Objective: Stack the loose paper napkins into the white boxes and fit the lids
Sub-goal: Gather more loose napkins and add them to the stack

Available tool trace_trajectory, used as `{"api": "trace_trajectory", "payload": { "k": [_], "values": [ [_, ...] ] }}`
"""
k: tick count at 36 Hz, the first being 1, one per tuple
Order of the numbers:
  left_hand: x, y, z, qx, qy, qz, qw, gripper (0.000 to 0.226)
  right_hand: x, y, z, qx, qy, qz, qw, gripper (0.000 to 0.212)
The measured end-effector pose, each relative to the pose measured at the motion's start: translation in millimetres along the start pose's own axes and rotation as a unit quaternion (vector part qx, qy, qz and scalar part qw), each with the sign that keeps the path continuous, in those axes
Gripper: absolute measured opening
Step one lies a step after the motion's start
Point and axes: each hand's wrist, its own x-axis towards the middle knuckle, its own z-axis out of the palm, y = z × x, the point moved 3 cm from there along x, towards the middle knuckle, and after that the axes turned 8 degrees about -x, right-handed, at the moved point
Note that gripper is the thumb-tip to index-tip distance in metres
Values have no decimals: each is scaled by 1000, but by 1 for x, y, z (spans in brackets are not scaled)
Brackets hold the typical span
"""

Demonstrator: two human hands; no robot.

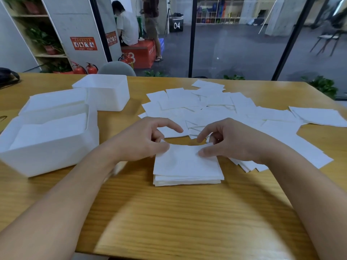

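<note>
Soft white napkin stack [187, 166] | both hands [142, 141] [231, 141] pinch top sheet | woodgrain table [178, 212]

A light wooden table [169, 212] stands before black-framed glass walls [191, 34], a grey concrete floor [234, 53] and red fire extinguishers [84, 68].

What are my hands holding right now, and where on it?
Both hands pinch the top napkin of the small stack on the table: the left hand at its far left corner, the right hand at its far right corner.
</note>
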Motion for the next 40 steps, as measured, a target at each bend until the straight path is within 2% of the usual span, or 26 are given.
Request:
{"api": "trace_trajectory", "payload": {
  "k": [5, 10, 13, 19, 27, 29, 33, 40],
  "values": [
    [1, -9, -6, 60, 13, -5, 998, 31, 0, -1, 1, -42, 22, 4, 999, 29],
    [8, -18, -15, 119, 156, 22, 980, 16, 2, 1, -5, -59, 80, -7, 995, 29],
    [10, -26, -16, 165, 209, 9, 964, 20, 2, 1, 2, -62, 65, -14, 996, 23],
    [21, -32, -11, 192, 220, -9, 956, 35, 6, 1, 15, -104, 53, -23, 993, 24],
    [23, -32, -12, 217, 258, -4, 942, 11, 7, 3, 17, -112, 55, -33, 992, 23],
    [22, -31, -12, 218, 254, -3, 942, 16, 7, 3, 17, -115, 56, -35, 991, 23],
    [20, -30, -12, 231, 242, -14, 942, 40, 8, 3, 17, -116, 56, -33, 991, 25],
    [22, -26, -9, 256, 248, -16, 934, 13, 9, 4, 18, -115, 52, -34, 991, 24]
  ]
}}
